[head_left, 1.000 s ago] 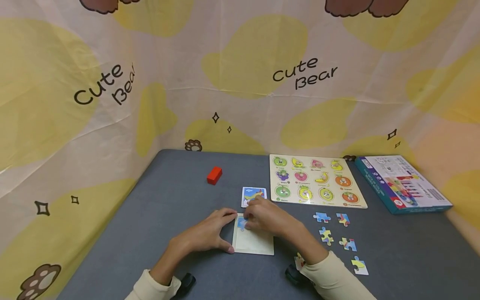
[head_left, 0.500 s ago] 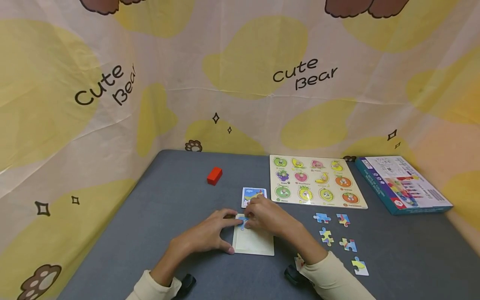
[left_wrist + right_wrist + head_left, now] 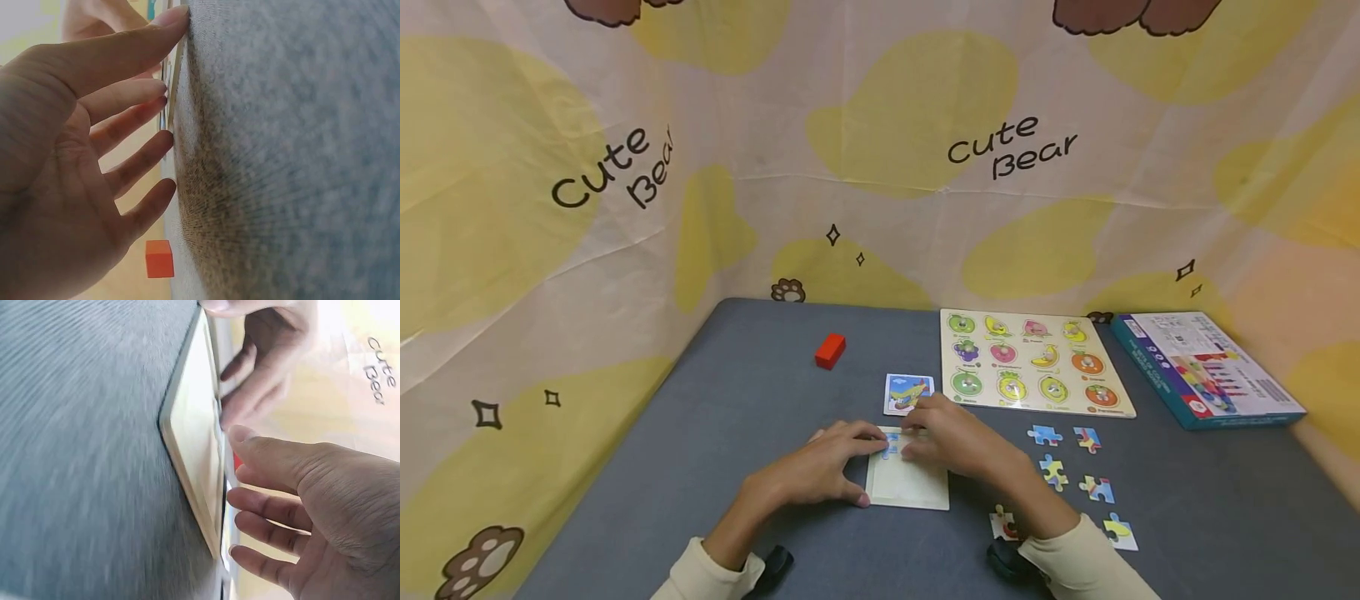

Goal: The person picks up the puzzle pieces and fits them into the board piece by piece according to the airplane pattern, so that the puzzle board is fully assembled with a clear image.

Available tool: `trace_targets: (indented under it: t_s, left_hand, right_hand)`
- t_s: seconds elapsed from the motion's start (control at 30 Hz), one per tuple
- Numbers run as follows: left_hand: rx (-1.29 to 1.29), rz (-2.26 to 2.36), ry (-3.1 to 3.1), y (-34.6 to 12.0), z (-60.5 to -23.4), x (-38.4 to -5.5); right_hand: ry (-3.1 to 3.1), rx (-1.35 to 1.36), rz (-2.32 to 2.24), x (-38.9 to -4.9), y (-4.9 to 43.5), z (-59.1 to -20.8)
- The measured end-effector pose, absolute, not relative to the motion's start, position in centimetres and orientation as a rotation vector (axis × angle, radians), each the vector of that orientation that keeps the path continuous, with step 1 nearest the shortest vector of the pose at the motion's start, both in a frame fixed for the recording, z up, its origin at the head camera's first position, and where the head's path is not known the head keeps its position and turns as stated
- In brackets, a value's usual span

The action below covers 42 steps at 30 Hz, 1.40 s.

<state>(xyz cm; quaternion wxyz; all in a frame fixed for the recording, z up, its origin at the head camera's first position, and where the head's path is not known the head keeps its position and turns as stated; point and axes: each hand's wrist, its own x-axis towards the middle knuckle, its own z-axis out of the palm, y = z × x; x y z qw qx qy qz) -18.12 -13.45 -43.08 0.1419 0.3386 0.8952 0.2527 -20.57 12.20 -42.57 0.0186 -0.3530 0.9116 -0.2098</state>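
Observation:
A small pale wooden puzzle tray (image 3: 910, 487) lies flat before me, with a blue jigsaw piece (image 3: 892, 447) at its far left corner. My left hand (image 3: 820, 465) spans the tray's left side, thumb at the near corner and index fingertip on the piece. In the left wrist view its fingers (image 3: 140, 164) are spread and fairly straight. Over the tray's far right part hovers my right hand (image 3: 958, 437), fingers loosely bent and nothing between them; the right wrist view shows its thumb (image 3: 269, 453) just above the tray. Just beyond the tray is an airplane picture card (image 3: 904, 392).
Several loose jigsaw pieces (image 3: 1053, 472) lie to the right, one (image 3: 1002, 525) close by my right sleeve. A fruit board (image 3: 1037, 400) and a teal-edged box (image 3: 1232, 358) sit at the back right. A red block (image 3: 830, 351) stands back left. A patterned cloth (image 3: 880, 108) hangs behind.
My right fingers have come off the blue piece and shifted slightly right, uncovering more of the card. My left index finger has moved from the tray's edge onto the piece.

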Motion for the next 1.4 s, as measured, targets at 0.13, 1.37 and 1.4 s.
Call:
trace_targets:
  t_s: [0.13,1.37,1.4]
  left_hand:
    - [0.946,0.725,2.576,-13.4,-43.0,-18.2]
    - [0.883,0.762,2.522,-13.5,-43.0,-18.2]
    - [0.879,0.762,2.521,-13.4,-43.0,-18.2]
  right_hand:
    - [2.827,-0.952,-0.684,-20.1,13.9,-42.2]
    - [2.961,-0.566,-0.716,-20.3,30.7,-43.1]
    - [2.956,-0.57,-0.714,-20.3,30.8,-43.2]
